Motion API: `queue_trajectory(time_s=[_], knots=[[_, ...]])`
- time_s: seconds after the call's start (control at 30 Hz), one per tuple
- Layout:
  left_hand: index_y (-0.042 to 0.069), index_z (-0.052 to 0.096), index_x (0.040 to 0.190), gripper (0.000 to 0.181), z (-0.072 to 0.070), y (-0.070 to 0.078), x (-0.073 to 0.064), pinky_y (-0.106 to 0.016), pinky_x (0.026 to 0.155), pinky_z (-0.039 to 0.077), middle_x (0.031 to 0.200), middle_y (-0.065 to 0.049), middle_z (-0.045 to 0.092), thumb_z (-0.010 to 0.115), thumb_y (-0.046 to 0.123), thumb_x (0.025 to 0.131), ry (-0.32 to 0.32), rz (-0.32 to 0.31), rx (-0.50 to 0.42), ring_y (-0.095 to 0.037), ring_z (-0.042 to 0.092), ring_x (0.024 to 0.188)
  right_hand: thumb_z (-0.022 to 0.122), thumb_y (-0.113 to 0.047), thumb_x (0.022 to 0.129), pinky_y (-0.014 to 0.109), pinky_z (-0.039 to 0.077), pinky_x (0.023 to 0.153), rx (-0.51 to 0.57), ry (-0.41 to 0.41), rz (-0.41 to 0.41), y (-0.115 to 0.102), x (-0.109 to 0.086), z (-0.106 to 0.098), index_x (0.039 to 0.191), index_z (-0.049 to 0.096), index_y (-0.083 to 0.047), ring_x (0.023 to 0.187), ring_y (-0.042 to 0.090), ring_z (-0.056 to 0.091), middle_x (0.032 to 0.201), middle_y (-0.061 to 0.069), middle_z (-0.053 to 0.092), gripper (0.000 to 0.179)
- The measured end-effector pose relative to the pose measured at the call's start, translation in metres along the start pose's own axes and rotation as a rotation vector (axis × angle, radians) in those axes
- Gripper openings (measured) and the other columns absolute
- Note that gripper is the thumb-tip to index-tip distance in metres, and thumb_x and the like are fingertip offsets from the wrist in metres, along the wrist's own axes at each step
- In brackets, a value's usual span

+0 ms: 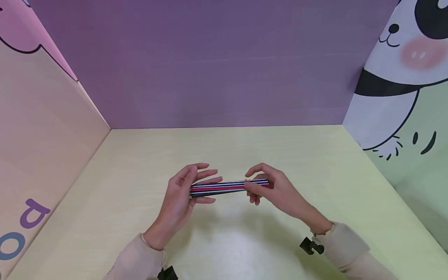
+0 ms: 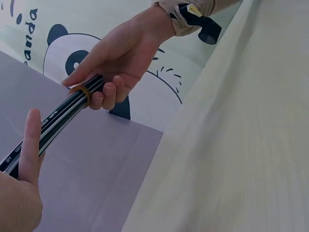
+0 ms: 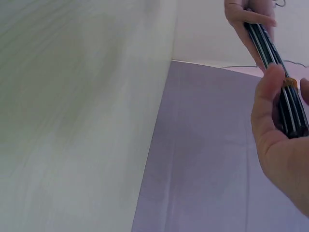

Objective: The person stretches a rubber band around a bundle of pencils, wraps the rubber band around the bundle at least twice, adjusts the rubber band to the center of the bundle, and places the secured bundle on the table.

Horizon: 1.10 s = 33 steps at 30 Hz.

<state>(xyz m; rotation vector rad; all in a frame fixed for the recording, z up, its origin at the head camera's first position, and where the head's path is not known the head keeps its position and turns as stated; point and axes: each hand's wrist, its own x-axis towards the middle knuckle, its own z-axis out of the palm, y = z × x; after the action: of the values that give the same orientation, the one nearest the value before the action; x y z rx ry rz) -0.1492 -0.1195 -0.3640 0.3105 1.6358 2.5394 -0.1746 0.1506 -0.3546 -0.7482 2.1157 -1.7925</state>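
Note:
A bundle of striped pencils [image 1: 218, 188], dark with white and red lines, is held level above the table. My left hand [image 1: 179, 198] holds its left end, the fingers stretched out with the bundle passing between them. Near the other end my right hand [image 1: 274, 190] pinches the bundle between thumb and curled fingers. An orange-brown rubber band [image 2: 82, 94] circles the pencils beside the right thumb in the left wrist view. The right wrist view also shows the rubber band [image 3: 289, 82] near the bundle's lower end. How many pencils there are cannot be made out.
Below the hands spreads a pale table [image 1: 224, 151]. A purple wall [image 1: 224, 66] stands behind it, with a pinkish panel [image 1: 45, 128] on the left and a green panda-print panel [image 1: 416, 175] on the right. Black clips [image 1: 311, 246] sit at the sleeve cuffs.

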Motion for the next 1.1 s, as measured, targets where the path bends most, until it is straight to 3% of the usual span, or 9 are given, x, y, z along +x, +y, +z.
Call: queue_trajectory(time_s=[0.13,0.23,0.37,0.5,0.63,0.77,0.93,1.0,1.1], knots=[[0.0,0.055,0.131,0.039,-0.002,0.003,-0.001,-0.045,0.069,0.06,0.127,-0.02,0.065,0.046,0.029,0.107,-0.015,0.032,0.003,-0.035,0.065,0.114,0.068,-0.009,0.095,0.046,0.06,0.079,0.095,-0.037,-0.018,0.001,-0.002,-0.005,0.116,0.063,-0.003,0.083,0.041,0.069,0.095,0.021,0.071,0.023],[0.0,0.056,0.13,0.038,0.0,0.004,-0.003,-0.045,0.066,0.061,0.124,-0.017,0.067,0.045,0.029,0.107,-0.02,0.041,-0.006,-0.034,0.066,0.114,0.07,-0.006,0.092,0.044,0.059,0.082,0.106,-0.04,-0.024,0.003,-0.003,-0.003,0.117,0.067,-0.003,0.087,0.041,0.071,0.097,0.021,0.072,0.025],[0.001,0.056,0.13,0.038,0.007,0.003,-0.007,-0.044,0.066,0.061,0.124,-0.016,0.068,0.044,0.03,0.108,-0.042,0.033,0.01,-0.034,0.065,0.114,0.079,-0.014,0.087,0.041,0.061,0.076,0.013,-0.003,-0.001,0.002,-0.004,0.006,0.113,0.073,-0.011,0.085,0.043,0.07,0.092,0.013,0.074,0.027],[0.0,0.055,0.131,0.038,0.009,0.007,-0.009,-0.044,0.068,0.061,0.125,-0.017,0.067,0.043,0.029,0.108,-0.054,0.039,0.034,-0.033,0.065,0.115,0.082,-0.023,0.084,0.035,0.06,0.07,-0.093,0.015,0.017,-0.004,-0.006,0.008,0.114,0.074,-0.023,0.084,0.034,0.071,0.097,0.004,0.075,0.031],[0.001,0.056,0.13,0.037,0.004,0.012,-0.009,-0.043,0.067,0.061,0.125,-0.016,0.068,0.043,0.028,0.108,-0.044,0.044,0.027,-0.033,0.065,0.115,0.078,-0.018,0.088,0.032,0.058,0.081,-0.137,0.013,-0.06,-0.01,-0.009,-0.001,0.118,0.073,-0.023,0.092,0.024,0.07,0.107,0.001,0.074,0.031],[0.0,0.057,0.129,0.037,0.002,0.01,-0.009,-0.04,0.064,0.061,0.122,-0.015,0.069,0.043,0.028,0.108,-0.03,0.047,0.001,-0.033,0.066,0.114,0.077,-0.016,0.088,0.03,0.053,0.091,-0.193,0.023,-0.115,-0.013,-0.011,-0.006,0.114,0.075,-0.023,0.099,0.021,0.068,0.104,-0.002,0.075,0.027],[-0.003,0.052,0.133,0.043,0.009,0.002,-0.012,-0.039,0.067,0.061,0.127,-0.016,0.066,0.043,0.031,0.108,-0.056,-0.016,-0.028,-0.032,0.063,0.119,0.082,-0.027,0.084,0.028,0.053,0.075,-0.306,-0.011,-0.108,-0.01,-0.006,0.006,0.111,0.077,-0.024,0.089,0.016,0.066,0.099,-0.009,0.076,0.028],[-0.002,0.051,0.134,0.043,0.012,0.0,-0.012,-0.04,0.07,0.061,0.132,-0.019,0.063,0.041,0.031,0.108,-0.082,-0.033,-0.036,-0.032,0.061,0.122,0.083,-0.03,0.082,0.028,0.051,0.067,-0.354,-0.024,-0.131,-0.01,-0.003,0.011,0.111,0.078,-0.023,0.081,0.014,0.063,0.095,-0.011,0.076,0.03],[0.0,0.051,0.135,0.043,0.013,0.001,-0.012,-0.04,0.071,0.061,0.136,-0.021,0.059,0.04,0.032,0.109,-0.089,-0.032,-0.043,-0.032,0.059,0.124,0.083,-0.032,0.082,0.028,0.05,0.065,-0.407,-0.021,-0.184,-0.012,-0.001,0.013,0.113,0.077,-0.021,0.078,0.012,0.06,0.093,-0.012,0.075,0.033]])
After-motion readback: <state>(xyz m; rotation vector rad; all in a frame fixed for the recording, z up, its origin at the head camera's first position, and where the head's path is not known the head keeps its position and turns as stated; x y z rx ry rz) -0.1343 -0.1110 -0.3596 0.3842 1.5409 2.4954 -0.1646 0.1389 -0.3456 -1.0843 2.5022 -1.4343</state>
